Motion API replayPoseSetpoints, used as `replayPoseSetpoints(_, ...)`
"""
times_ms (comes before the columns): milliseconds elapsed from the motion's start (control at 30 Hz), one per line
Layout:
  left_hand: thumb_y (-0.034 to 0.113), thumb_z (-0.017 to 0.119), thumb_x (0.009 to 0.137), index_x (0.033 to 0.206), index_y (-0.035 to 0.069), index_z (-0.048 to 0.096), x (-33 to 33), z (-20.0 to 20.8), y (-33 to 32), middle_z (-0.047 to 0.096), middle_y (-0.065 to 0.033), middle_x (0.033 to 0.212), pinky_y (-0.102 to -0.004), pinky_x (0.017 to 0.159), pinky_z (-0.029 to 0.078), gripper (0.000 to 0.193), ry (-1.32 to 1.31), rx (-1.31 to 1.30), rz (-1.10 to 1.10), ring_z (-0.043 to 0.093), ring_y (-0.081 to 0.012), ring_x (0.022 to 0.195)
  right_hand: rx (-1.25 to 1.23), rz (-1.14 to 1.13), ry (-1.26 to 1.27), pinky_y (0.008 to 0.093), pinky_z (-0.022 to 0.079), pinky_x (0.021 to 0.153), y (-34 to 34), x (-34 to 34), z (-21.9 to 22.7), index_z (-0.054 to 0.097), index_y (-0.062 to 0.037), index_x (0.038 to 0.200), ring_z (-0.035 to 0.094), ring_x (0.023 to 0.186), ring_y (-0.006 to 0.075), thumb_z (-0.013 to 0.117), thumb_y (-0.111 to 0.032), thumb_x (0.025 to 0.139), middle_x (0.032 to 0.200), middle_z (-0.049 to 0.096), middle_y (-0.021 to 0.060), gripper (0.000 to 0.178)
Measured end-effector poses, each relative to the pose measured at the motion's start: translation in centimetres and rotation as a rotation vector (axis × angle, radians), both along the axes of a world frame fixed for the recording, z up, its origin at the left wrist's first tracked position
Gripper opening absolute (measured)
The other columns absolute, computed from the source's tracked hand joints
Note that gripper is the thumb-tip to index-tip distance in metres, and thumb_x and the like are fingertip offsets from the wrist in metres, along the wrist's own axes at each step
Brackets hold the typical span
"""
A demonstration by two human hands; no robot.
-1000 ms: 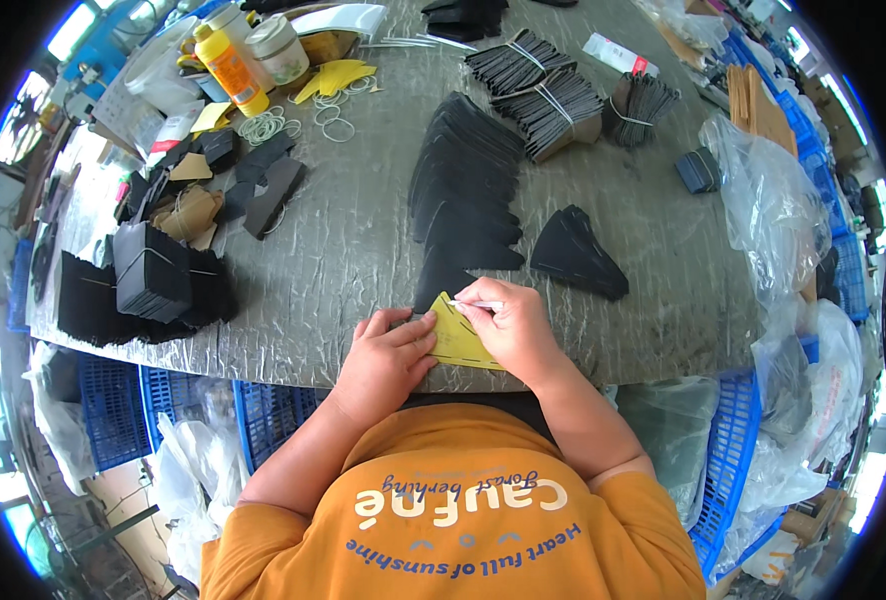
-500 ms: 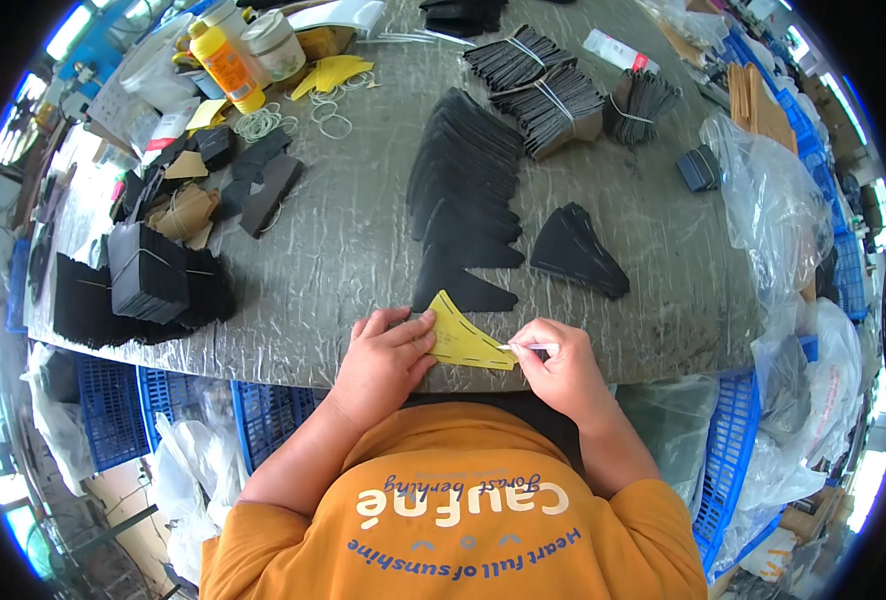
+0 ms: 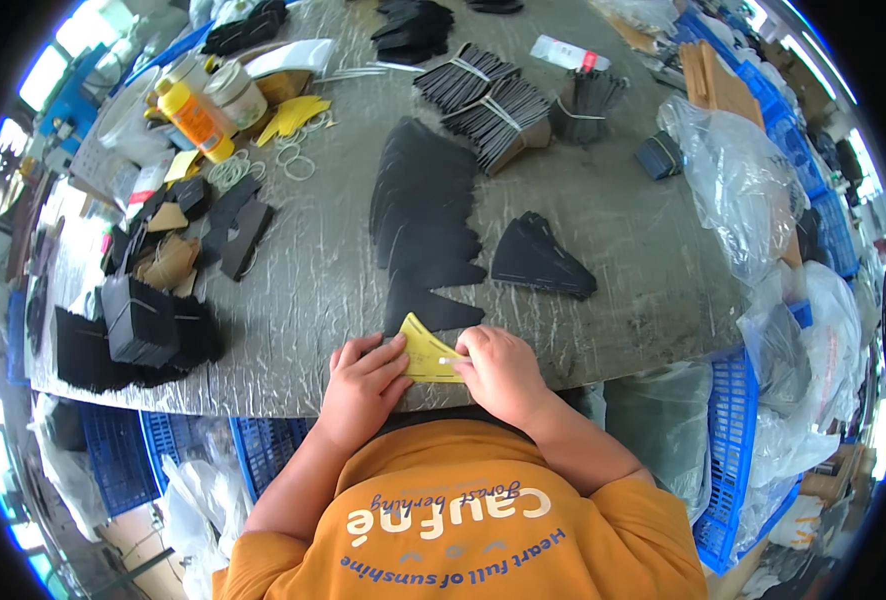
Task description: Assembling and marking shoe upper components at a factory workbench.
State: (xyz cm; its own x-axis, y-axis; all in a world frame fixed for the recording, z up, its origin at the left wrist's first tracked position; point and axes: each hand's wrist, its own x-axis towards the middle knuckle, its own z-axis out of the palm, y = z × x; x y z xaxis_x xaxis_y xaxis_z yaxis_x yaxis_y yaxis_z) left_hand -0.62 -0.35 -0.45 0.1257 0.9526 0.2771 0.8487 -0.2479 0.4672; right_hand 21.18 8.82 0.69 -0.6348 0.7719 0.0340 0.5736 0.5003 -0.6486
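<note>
My left hand (image 3: 366,381) lies with its fingers stretched over the left part of a yellow template (image 3: 425,356), pressing it at the table's near edge. The template is a curved triangle with dark slits along its edges. In my right hand (image 3: 504,372) a slim white pen (image 3: 449,361) is pinched, lying across the template's right side. Beneath the template's upper tip is a black cut piece (image 3: 428,308), the nearest of a fanned row of black pieces (image 3: 425,195). To their right lies a small stack of black pieces (image 3: 543,262) with light line marks.
Banded black bundles (image 3: 498,115) lie at the far middle. Dark stacks (image 3: 143,322) stand at the left, near a yellow bottle (image 3: 195,120), a white tub (image 3: 236,92) and rubber bands (image 3: 294,160). Plastic bags (image 3: 733,190) and blue crates (image 3: 728,450) line the right.
My right hand has moved left along the template with the pen, closer to my left hand. My left hand still holds the template down. The whole view has shifted somewhat.
</note>
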Motion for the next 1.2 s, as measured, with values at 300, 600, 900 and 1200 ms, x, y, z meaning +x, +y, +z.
replayPoseSetpoints(300,0.008,0.082,0.072,0.115,0.001,0.069,0.0,-0.6,0.0,0.062,-0.0180,0.135,-0.0463,0.098,0.048,0.046,-0.086,0.079,-0.001,0.059,-0.0376,0.116,-0.173,-0.443,0.274,0.0346,0.055,0.080,9.7,6.8,2.8,0.066,0.0016,0.100,0.073,0.092,0.0272,0.072,-0.005,0.087,0.096,0.074,0.0180,0.016)
replayPoseSetpoints(600,0.010,0.077,0.076,0.118,0.000,0.067,1.3,0.0,1.6,0.060,-0.0158,0.137,-0.0486,0.105,0.042,0.044,0.134,-0.009,-0.027,0.052,-0.0349,0.129,-0.215,-0.518,0.564,0.0281,0.047,0.069,9.0,9.0,3.2,0.061,-0.0015,0.090,0.055,0.076,0.0076,0.067,-0.005,0.092,0.079,0.061,0.0000,0.007)
replayPoseSetpoints(900,-0.005,0.076,0.071,0.108,0.000,0.068,1.6,-0.6,-2.2,0.068,-0.0157,0.116,-0.0441,0.088,0.053,0.039,-0.241,0.102,0.011,0.064,-0.0373,0.104,0.090,-0.112,0.086,0.0435,0.054,0.069,0.5,0.9,-0.7,0.072,-0.0100,0.098,0.066,0.078,0.0332,0.075,-0.013,0.083,0.084,0.067,0.0097,0.016)
replayPoseSetpoints(1200,0.006,0.079,0.073,0.107,0.002,0.070,1.4,0.0,-0.3,0.065,-0.0142,0.125,-0.0468,0.095,0.048,0.035,-0.054,0.064,-0.019,0.059,-0.0368,0.113,0.175,-0.010,0.120,0.0405,0.054,0.074,-0.2,1.9,0.8,0.070,-0.0105,0.099,0.061,0.094,0.0274,0.079,-0.018,0.078,0.096,0.058,0.0067,0.024)
